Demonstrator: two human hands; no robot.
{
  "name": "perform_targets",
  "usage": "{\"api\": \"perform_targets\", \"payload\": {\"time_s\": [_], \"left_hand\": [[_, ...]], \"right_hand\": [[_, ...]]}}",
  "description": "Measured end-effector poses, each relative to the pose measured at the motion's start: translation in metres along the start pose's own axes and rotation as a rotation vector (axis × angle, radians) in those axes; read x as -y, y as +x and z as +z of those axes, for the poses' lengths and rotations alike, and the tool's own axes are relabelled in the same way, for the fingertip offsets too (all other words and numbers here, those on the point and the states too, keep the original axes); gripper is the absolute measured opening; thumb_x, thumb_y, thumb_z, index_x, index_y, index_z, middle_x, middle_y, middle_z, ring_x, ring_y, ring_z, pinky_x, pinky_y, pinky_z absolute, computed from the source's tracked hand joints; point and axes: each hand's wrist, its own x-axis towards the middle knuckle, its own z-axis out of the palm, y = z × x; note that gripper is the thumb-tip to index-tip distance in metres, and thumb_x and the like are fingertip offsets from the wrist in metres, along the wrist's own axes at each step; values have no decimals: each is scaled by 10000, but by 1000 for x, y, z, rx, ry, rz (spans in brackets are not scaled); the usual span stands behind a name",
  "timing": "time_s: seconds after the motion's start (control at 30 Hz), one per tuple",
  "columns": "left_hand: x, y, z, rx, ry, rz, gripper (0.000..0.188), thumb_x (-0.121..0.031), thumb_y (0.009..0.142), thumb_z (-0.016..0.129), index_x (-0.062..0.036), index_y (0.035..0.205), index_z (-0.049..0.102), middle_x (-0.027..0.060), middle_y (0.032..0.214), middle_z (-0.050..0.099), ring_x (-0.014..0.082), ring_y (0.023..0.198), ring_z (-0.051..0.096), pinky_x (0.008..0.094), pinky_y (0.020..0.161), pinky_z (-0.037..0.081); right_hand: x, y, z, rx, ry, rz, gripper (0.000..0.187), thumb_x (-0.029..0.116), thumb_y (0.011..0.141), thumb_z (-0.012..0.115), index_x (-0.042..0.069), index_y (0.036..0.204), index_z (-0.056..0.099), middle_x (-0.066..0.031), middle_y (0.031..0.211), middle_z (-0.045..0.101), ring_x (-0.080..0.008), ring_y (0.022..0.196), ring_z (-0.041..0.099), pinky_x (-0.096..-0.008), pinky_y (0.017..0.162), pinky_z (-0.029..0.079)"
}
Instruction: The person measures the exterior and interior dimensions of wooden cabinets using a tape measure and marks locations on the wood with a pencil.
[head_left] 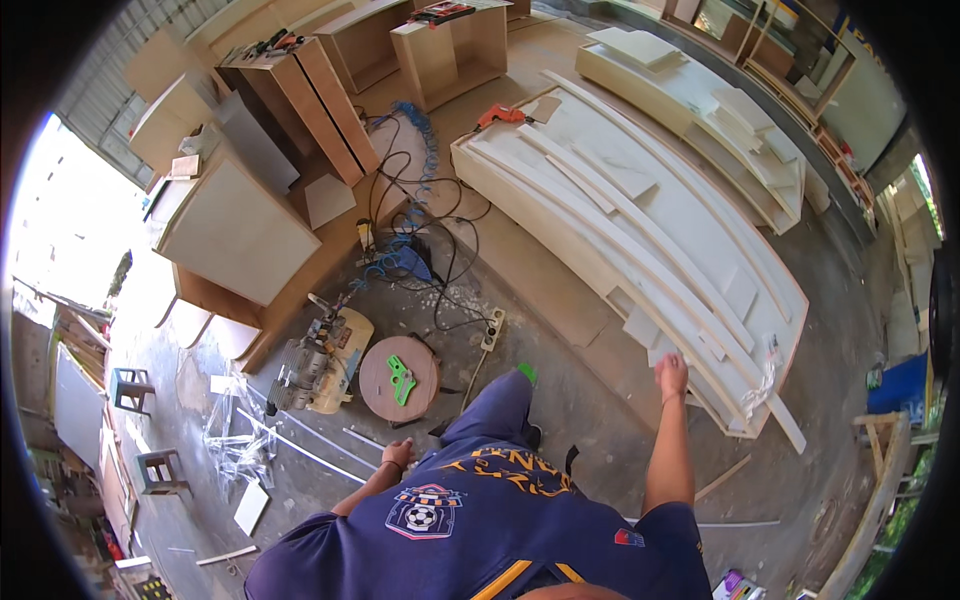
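My right hand [672,376] reaches over the near edge of a long, low cabinet carcass [690,240] with a white surface. Its fingers are curled beside a small white board piece [661,348]; what they grip, if anything, is too small to make out. Long white strips [655,235] and several small white offcuts lie on the carcass. At my left side hangs my left hand [398,453], its fingers curled in with nothing visible in them. Near it, a round wooden stool top [376,390] carries a bright green tool or bracket [401,380].
An air compressor [315,365] stands left of the stool. Blue coiled hose [420,140] and black cables tangle across the floor towards a power strip [492,328]. An orange drill [500,116] rests on the carcass's far end. Wooden cabinets [240,220] fill the far left; another carcass [700,120] lies behind.
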Motion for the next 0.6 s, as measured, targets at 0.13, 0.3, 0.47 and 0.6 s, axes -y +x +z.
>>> {"api": "perform_targets", "payload": {"time_s": [0.13,0.3,0.47,0.6], "left_hand": [[57,63,58,47,937,569,297,-321,863,414,-113,986,588,183,882,627,338,849,607,422,684,488],[7,123,130,119,656,316,298,-326,868,407,-113,971,588,180,860,627,328,833,614,423,675,492],[-202,130,118,59,957,456,315,-332,869,403,-101,1006,568,200,858,621,319,784,623,430,642,498],[-405,89,89,50,-730,172,312,-359,882,480,-91,1041,509,50,940,612,175,818,603,306,646,470]], "right_hand": [[94,64,83,182,23,-185,261,256,833,547,72,1018,532,-17,721,589,-93,600,539,-251,513,420],[109,136,153,517,-391,-293,207,203,839,535,34,957,551,-21,633,560,-109,549,521,-261,470,406],[60,172,150,542,-758,351,219,249,821,545,39,841,606,-63,661,590,-137,586,564,-311,491,441],[1,233,142,634,-1123,34,322,331,816,504,38,854,633,-172,871,630,-286,780,618,-385,685,476]]}}
